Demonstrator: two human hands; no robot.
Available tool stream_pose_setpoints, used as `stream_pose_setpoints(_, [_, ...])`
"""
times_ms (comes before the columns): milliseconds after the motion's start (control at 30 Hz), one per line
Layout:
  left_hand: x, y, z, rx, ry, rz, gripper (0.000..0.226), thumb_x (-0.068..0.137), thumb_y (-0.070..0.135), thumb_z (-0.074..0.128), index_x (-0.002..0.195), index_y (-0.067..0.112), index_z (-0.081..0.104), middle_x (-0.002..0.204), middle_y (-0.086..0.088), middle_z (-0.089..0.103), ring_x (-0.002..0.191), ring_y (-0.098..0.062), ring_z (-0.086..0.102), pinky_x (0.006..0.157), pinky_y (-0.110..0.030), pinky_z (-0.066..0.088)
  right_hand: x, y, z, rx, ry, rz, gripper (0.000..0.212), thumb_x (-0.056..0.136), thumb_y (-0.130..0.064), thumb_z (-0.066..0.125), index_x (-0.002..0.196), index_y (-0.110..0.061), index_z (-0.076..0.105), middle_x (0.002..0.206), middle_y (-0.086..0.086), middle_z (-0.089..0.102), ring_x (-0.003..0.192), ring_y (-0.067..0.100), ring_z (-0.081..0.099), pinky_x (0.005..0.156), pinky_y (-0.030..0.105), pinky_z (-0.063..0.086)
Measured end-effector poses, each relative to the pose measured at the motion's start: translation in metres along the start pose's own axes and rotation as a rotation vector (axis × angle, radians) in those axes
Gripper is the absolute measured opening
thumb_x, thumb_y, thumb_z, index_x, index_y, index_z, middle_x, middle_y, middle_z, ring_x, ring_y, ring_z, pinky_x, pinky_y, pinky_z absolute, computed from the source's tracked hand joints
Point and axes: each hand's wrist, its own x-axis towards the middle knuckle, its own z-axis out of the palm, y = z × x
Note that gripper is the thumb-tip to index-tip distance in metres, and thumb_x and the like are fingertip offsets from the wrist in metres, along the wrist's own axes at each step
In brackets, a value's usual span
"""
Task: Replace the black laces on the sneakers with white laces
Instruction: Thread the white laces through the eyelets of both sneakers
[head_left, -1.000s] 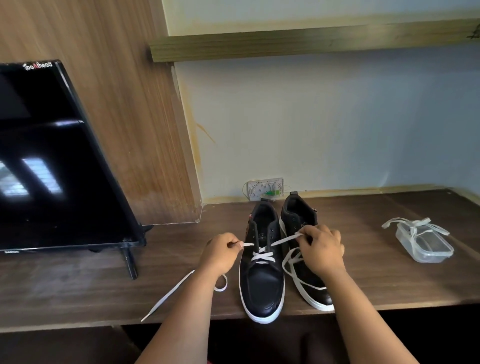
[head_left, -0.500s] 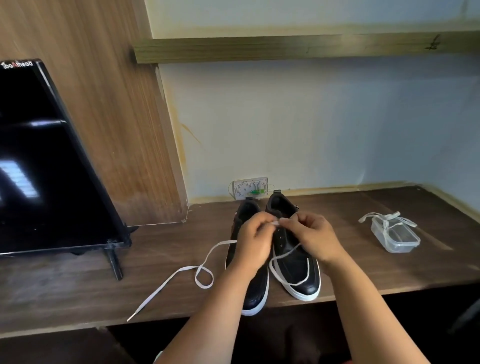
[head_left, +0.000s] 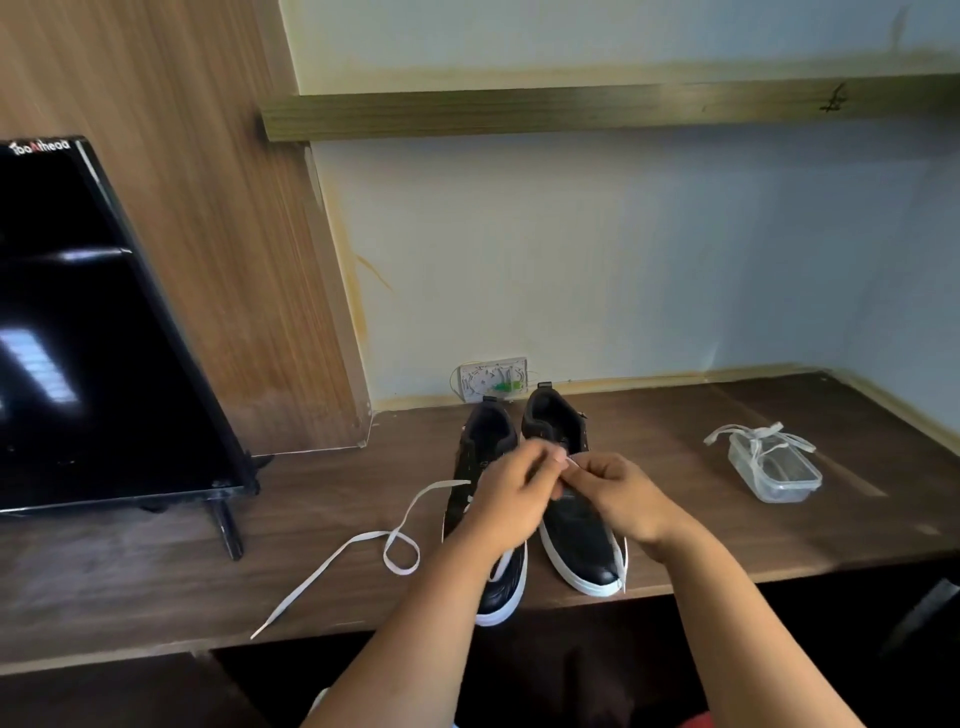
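TV: A big black screen. It stands on the table far to the left of the shoes, well apart from them.
Table: Dark brown wood. The shoes stand on it near the front edge.
Loose white lace: It starts at the left shoe and runs out to the left of the shoes. It makes one small loop on the table. Its tip lies near the front edge of the table.
Left shoe: Black with a white sole. It stands just beside the other shoe, toe toward the person. The left hand covers its middle.
Left hand: It is over the left shoe. The fingers are curled and reach toward the right hand. They look blurry, so I cannot tell if they pinch the lace.
Wall plug: White, on the wall just behind the shoes.
Right shoe: Black with a white sole. A white lace hangs along its right side, down to the toe.
Right hand: It is over the right shoe. The thumb and first finger pinch a white lace end. The other fingers are curled in.
Box: A small clear box, well apart to the right of the shoes.
Tied white lace: It lies on top of the box.
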Motion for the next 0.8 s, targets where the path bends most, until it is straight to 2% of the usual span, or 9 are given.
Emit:
stream_pose_setpoints(100, [-0.004,-0.006,0.0,0.082,-0.029,-0.043,0.041,0.1,0.04,0.045,0.062,0.026,0.053,0.052,0.009,0.046,0.05,-0.002,0.043,0.058,-0.026,0.034,-0.003,0.001,-0.009,-0.018,0.022,0.068,0.036,0.097,-0.039,0.054,0.075,-0.016,0.071,0.052,-0.007,0.044,0.05,0.011,0.036,0.054,0.025,0.03])
stream_pose_setpoints(233, [0.003,-0.013,-0.014,-0.236,0.21,-0.322,0.043,0.098,0.032,0.05,0.057,0.019,0.043,0.049,0.008,0.033,0.044,-0.005,0.032,0.054,-0.028,0.028,-0.007,0.012,-0.029,0.194,0.058,0.088,0.026,0.096,-0.025,0.056,0.091,-0.008,0.075,0.052,-0.006,0.042,0.047,0.007,0.029,0.046,0.016,0.025])
stream_pose_setpoints(333, [0.005,-0.028,-0.028,-0.313,0.409,-0.504,0.041,0.095,0.023,0.053,0.055,0.017,0.041,0.051,0.006,0.034,0.05,-0.011,0.032,0.046,-0.02,0.029,-0.007,0.013,-0.029,0.287,0.021,0.036,0.035,0.091,-0.031,0.059,0.073,-0.002,0.067,0.055,0.003,0.045,0.052,0.013,0.029,0.054,0.023,0.026])
stream_pose_setpoints(400, [0.004,-0.036,-0.036,-0.314,0.454,-0.574,0.04,0.094,0.021,0.053,0.055,0.017,0.043,0.053,0.005,0.037,0.051,-0.012,0.033,0.048,-0.022,0.03,-0.003,0.01,-0.019,0.317,0.095,0.0,0.037,0.089,-0.028,0.06,0.066,0.001,0.062,0.052,-0.002,0.052,0.052,0.016,0.032,0.054,0.024,0.03])
stream_pose_setpoints(500, [0.0,-0.041,-0.04,-0.192,0.342,-0.619,0.041,0.091,0.024,0.052,0.05,0.018,0.045,0.049,0.005,0.038,0.053,-0.014,0.036,0.056,-0.029,0.03,0.008,0.007,0.0,0.516,0.326,-0.046,0.024,0.087,-0.023,0.065,0.07,-0.006,0.069,0.059,-0.007,0.062,0.05,0.013,0.039,0.053,0.022,0.034])
stream_pose_setpoints(567, [-0.005,-0.044,-0.038,-0.047,0.154,-0.601,0.043,0.085,0.035,0.053,0.046,0.017,0.055,0.049,0.006,0.046,0.058,-0.017,0.045,0.064,-0.033,0.04,0.012,0.004,0.008,0.655,0.447,-0.092,0.021,0.082,-0.025,0.07,0.076,-0.005,0.071,0.062,-0.005,0.061,0.053,0.009,0.045,0.052,0.018,0.04])
stream_pose_setpoints(633, [-0.01,-0.044,-0.037,0.19,-0.057,-0.538,0.039,0.081,0.045,0.052,0.053,0.025,0.068,0.051,0.011,0.051,0.06,-0.013,0.051,0.069,-0.033,0.045,0.016,0.001,0.014,0.796,0.489,-0.11,0.021,0.082,-0.024,0.07,0.073,-0.005,0.068,0.065,-0.002,0.063,0.059,0.007,0.051,0.056,0.015,0.046])
stream_pose_setpoints(700, [-0.014,-0.041,-0.037,0.379,-0.182,-0.424,0.039,0.089,0.047,0.049,0.064,0.028,0.073,0.053,0.012,0.054,0.06,-0.008,0.053,0.067,-0.026,0.043,0.018,-0.002,0.018,0.943,0.484,-0.116,0.018,0.082,-0.025,0.066,0.07,-0.012,0.07,0.076,-0.003,0.07,0.067,0.006,0.058,0.064,0.015,0.051])
stream_pose_setpoints(800, [-0.015,-0.042,-0.036,0.416,-0.302,-0.354,0.042,0.096,0.044,0.049,0.074,0.018,0.073,0.051,0.007,0.047,0.049,-0.006,0.044,0.054,-0.023,0.034,0.019,-0.004,0.019,1.04,0.494,-0.139,0.019,0.083,-0.028,0.062,0.084,-0.013,0.074,0.092,0.0,0.072,0.085,0.009,0.064,0.084,0.024,0.053])
